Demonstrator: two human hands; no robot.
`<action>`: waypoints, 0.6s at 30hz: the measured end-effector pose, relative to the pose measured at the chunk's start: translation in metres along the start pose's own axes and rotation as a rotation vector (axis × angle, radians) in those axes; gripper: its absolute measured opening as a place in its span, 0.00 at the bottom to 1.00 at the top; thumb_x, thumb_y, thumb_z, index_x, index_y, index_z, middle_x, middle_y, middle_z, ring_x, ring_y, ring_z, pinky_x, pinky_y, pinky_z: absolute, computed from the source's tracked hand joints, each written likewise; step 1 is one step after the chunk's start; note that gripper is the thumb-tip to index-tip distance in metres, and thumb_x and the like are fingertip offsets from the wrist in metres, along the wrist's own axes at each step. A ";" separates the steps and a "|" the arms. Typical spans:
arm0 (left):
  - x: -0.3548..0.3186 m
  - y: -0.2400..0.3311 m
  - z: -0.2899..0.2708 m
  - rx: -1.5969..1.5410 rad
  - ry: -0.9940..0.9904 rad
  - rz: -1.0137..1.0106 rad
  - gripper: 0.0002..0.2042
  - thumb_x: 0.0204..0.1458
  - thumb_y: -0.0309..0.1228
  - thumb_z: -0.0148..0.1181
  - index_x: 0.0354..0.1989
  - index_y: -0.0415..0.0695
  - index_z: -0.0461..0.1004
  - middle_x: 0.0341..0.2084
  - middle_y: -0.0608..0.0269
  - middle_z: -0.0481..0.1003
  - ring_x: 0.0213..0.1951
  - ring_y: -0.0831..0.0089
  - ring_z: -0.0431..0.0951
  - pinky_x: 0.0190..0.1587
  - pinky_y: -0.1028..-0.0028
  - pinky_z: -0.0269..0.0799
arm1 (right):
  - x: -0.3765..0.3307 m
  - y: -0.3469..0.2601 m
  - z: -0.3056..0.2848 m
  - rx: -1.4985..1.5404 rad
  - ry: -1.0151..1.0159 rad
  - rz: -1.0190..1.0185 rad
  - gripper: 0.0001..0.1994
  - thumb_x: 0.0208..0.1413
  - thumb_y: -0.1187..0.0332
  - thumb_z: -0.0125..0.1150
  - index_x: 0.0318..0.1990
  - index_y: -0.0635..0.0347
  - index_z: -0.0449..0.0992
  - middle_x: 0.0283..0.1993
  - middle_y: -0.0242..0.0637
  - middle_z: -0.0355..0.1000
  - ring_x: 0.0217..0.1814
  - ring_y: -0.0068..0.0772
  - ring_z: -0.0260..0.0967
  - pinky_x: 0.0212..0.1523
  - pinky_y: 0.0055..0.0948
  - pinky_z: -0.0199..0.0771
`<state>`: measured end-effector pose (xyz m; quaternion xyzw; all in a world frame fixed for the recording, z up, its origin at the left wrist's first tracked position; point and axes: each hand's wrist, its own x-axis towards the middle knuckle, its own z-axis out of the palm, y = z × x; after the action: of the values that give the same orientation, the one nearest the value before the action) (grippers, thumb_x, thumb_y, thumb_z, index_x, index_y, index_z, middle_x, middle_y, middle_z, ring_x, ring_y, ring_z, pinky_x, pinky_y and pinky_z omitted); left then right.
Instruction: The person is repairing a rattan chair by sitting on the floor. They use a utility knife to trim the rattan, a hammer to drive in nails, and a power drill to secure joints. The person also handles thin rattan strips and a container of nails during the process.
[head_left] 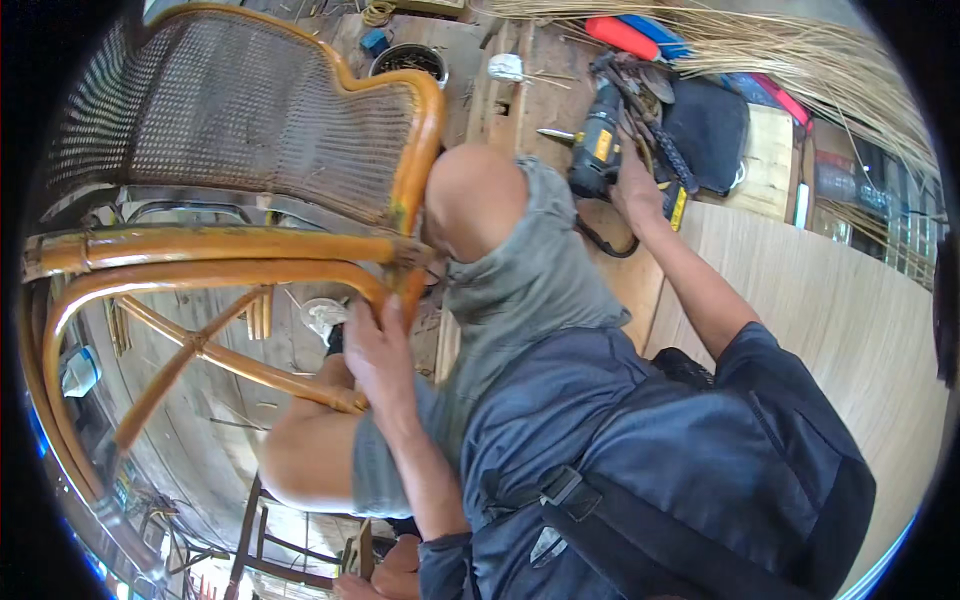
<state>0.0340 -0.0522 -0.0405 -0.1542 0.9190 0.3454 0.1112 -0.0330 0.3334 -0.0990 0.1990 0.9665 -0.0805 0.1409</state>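
- Plank floor (225, 410): beneath the chair (240, 245), visible through its open frame.
- Chair: glossy orange-brown, dark-mottled rail, woven panel.
- Pale surface (830, 290): well right of the chair.
- Bent knee (475, 195): beside the chair, obstructing the gap toward the drill (598, 145).
- Drill: right of the chair, among tools (655, 105).
- Right hand (636, 185): wrapped around drill handle.
- Left hand (380, 345): contacting chair frame; grip indeterminable.

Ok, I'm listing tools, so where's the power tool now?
In the head view, the power tool is right of centre, toward the top, at the right hand, left of the black pouch.
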 end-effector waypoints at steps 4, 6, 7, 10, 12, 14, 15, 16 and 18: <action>0.005 -0.006 -0.014 0.121 -0.062 0.088 0.15 0.52 0.39 0.58 0.31 0.36 0.71 0.26 0.45 0.72 0.32 0.47 0.72 0.35 0.56 0.66 | -0.007 -0.005 -0.007 0.201 0.077 -0.061 0.42 0.41 0.82 0.57 0.67 0.54 0.48 0.65 0.55 0.55 0.66 0.54 0.52 0.64 0.39 0.55; 0.005 -0.003 -0.024 0.161 -0.144 0.084 0.15 0.51 0.39 0.58 0.30 0.36 0.72 0.26 0.47 0.73 0.32 0.49 0.73 0.36 0.56 0.66 | -0.005 -0.007 -0.015 0.135 0.043 -0.008 0.41 0.42 0.82 0.56 0.67 0.55 0.47 0.65 0.55 0.53 0.67 0.54 0.51 0.64 0.39 0.54; 0.005 0.000 -0.029 0.198 -0.148 0.042 0.15 0.50 0.40 0.59 0.29 0.37 0.72 0.26 0.48 0.74 0.31 0.49 0.73 0.37 0.57 0.66 | -0.004 0.001 -0.010 0.123 0.006 0.016 0.40 0.44 0.81 0.55 0.67 0.56 0.48 0.66 0.53 0.53 0.69 0.52 0.49 0.65 0.39 0.53; 0.005 0.009 -0.040 0.193 -0.129 0.015 0.15 0.50 0.40 0.58 0.30 0.37 0.72 0.26 0.46 0.75 0.30 0.48 0.74 0.37 0.57 0.67 | -0.007 0.004 0.001 0.195 0.114 -0.080 0.40 0.44 0.81 0.54 0.67 0.54 0.48 0.65 0.53 0.54 0.68 0.52 0.51 0.65 0.40 0.53; 0.004 0.016 -0.034 0.264 -0.135 -0.052 0.15 0.52 0.40 0.56 0.32 0.37 0.71 0.27 0.43 0.75 0.32 0.45 0.75 0.37 0.54 0.68 | -0.009 -0.008 -0.010 0.264 0.060 -0.071 0.40 0.43 0.82 0.53 0.67 0.53 0.48 0.65 0.54 0.55 0.67 0.54 0.53 0.64 0.40 0.54; -0.001 0.016 -0.031 0.269 -0.098 -0.117 0.17 0.53 0.42 0.55 0.36 0.37 0.71 0.31 0.40 0.74 0.36 0.42 0.74 0.37 0.53 0.68 | -0.010 -0.021 -0.015 0.295 0.068 -0.159 0.40 0.43 0.81 0.54 0.67 0.53 0.48 0.65 0.54 0.54 0.66 0.55 0.53 0.64 0.39 0.54; -0.003 0.018 -0.029 0.290 -0.068 -0.105 0.16 0.53 0.41 0.55 0.35 0.37 0.70 0.29 0.41 0.75 0.35 0.43 0.75 0.37 0.53 0.68 | -0.002 -0.013 -0.008 0.317 0.039 -0.162 0.41 0.43 0.80 0.56 0.68 0.52 0.47 0.67 0.54 0.51 0.67 0.55 0.51 0.65 0.38 0.52; -0.004 0.019 -0.025 0.303 -0.042 -0.094 0.16 0.53 0.40 0.55 0.34 0.37 0.70 0.27 0.42 0.75 0.34 0.44 0.75 0.36 0.53 0.69 | -0.004 -0.011 -0.007 0.290 0.036 -0.131 0.41 0.44 0.80 0.56 0.68 0.51 0.47 0.66 0.55 0.52 0.67 0.54 0.52 0.65 0.38 0.52; 0.003 0.024 -0.004 0.299 0.001 -0.041 0.15 0.52 0.39 0.55 0.34 0.38 0.69 0.26 0.43 0.75 0.34 0.45 0.76 0.36 0.53 0.70 | -0.006 0.003 -0.012 0.235 0.064 -0.045 0.41 0.44 0.79 0.57 0.68 0.50 0.46 0.66 0.55 0.53 0.67 0.53 0.53 0.65 0.39 0.53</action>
<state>0.0226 -0.0385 -0.0243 -0.1550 0.9570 0.2020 0.1393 -0.0297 0.3366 -0.0858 0.1948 0.9586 -0.1898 0.0840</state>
